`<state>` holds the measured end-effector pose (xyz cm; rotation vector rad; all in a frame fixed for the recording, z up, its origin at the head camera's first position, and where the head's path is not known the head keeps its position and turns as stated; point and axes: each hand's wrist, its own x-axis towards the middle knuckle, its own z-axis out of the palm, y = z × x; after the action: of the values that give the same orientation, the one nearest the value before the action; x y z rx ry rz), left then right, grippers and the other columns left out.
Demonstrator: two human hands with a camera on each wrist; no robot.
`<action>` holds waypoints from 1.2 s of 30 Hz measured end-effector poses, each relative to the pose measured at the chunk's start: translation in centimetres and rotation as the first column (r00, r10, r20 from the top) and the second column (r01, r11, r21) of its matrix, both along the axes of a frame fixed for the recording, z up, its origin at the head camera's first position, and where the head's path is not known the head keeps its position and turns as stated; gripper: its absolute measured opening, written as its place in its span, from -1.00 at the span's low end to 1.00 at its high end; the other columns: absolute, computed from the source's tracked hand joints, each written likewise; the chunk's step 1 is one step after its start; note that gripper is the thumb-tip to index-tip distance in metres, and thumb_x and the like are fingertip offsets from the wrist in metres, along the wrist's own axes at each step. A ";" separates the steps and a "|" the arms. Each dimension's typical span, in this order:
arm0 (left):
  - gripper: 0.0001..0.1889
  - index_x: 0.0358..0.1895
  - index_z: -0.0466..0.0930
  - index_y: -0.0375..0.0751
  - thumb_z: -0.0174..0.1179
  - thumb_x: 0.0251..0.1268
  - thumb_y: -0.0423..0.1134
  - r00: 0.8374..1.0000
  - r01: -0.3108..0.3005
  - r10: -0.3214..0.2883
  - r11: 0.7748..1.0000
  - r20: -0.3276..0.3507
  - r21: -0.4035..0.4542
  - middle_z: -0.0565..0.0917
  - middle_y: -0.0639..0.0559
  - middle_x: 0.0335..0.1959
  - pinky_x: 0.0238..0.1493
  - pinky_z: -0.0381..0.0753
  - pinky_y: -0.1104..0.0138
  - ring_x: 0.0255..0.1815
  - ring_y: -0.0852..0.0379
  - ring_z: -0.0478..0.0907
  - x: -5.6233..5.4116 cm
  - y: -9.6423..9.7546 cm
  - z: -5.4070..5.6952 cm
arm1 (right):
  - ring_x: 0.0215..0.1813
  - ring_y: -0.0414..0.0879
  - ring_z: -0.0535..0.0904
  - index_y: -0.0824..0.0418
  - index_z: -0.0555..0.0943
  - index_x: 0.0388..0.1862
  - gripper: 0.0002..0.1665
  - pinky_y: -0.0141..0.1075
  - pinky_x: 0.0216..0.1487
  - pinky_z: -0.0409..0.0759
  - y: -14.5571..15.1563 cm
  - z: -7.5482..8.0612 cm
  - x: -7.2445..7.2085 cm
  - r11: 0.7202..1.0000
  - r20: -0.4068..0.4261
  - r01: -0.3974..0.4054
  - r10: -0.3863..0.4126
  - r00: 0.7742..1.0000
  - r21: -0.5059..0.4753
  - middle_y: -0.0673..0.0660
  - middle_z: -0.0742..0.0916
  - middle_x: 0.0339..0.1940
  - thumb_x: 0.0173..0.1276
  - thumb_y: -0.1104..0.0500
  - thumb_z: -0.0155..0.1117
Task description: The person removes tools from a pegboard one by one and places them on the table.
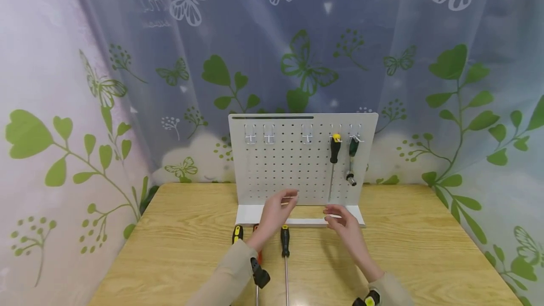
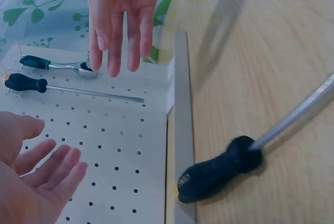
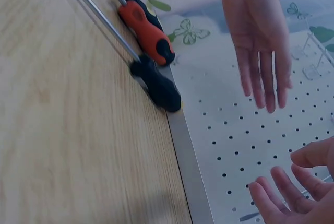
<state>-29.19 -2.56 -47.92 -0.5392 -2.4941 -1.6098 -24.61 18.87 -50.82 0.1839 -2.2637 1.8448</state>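
Observation:
In the head view, my left hand [image 1: 277,209] hovers before the lower middle of a white pegboard [image 1: 263,174]. My right hand [image 1: 343,223] is apart from it, by the board's lower right. Fingers on both are loosely bent, with nothing between them. A flat-blade screwdriver [image 1: 335,150] with a black and yellow handle hangs upright from a right-hand hook. Beside it hangs a ratchet wrench [image 1: 352,148] with a dark green handle. Below the board lies a black-handled screwdriver [image 1: 285,241]; an orange-and-black-handled screwdriver [image 3: 141,25] is partly hidden by my left arm in the head view.
Another black and yellow handle [image 1: 237,233] lies at the left of the row, partly behind my sleeve. Clear plastic hooks [image 1: 250,135] sit along the board's top. The board's base ledge [image 1: 250,214] stands on the wooden table [image 1: 182,230], before a patterned curtain [image 1: 255,27].

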 end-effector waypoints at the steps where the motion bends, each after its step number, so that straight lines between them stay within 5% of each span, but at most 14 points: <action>1: -0.66 0.24 0.59 -0.25 0.14 0.56 -0.18 1.000 0.004 -0.004 1.000 0.000 0.009 0.68 -0.10 0.16 0.16 0.68 0.27 0.15 -0.02 0.64 -0.1 0.1 0.2 | -0.02 0.03 0.69 0.48 0.51 0.22 -0.62 -0.40 -0.07 0.72 0.2 0.0 -0.3 1.000 -0.008 0.018 -0.018 1.000 0.010 0.46 0.67 0.10 0.47 0.41 0.22; 8: -0.66 0.24 0.58 -0.27 0.12 0.57 -0.19 1.000 0.004 -0.003 0.999 -0.024 0.040 0.67 -0.11 0.18 0.19 0.65 0.30 0.18 -0.03 0.62 -1.1 1.0 1.7 | 0.24 0.29 0.56 0.41 0.47 0.33 -0.56 -0.61 0.02 0.53 1.1 0.4 -2.2 0.991 -0.021 0.121 -0.120 0.993 0.063 0.41 0.61 0.26 0.52 0.35 0.17; 20: -0.64 0.26 0.57 -0.25 0.10 0.58 -0.15 0.998 0.041 -0.038 0.997 -0.044 0.068 0.66 -0.09 0.20 0.24 0.63 0.28 0.20 -0.03 0.61 -2.6 2.2 3.4 | 0.40 0.31 0.42 0.38 0.35 0.44 -0.48 0.10 0.38 0.48 1.6 0.4 -5.1 0.989 0.055 0.128 -0.132 0.990 0.073 0.40 0.48 0.41 0.56 0.32 0.13; 36: -0.64 0.28 0.55 -0.19 0.08 0.58 -0.13 0.997 0.065 -0.061 0.992 -0.042 0.110 0.64 -0.09 0.23 0.25 0.61 0.32 0.21 0.00 0.61 -4.6 4.4 5.2 | 0.37 0.28 0.45 0.40 0.35 0.42 -0.51 0.06 0.39 0.46 1.7 -0.8 -7.8 0.993 0.012 0.111 -0.112 0.994 0.036 0.43 0.54 0.34 0.57 0.36 0.07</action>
<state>-33.79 1.88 -42.75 -0.6342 -2.3651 -1.7321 -32.41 20.61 -51.61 0.0489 -2.2682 1.7561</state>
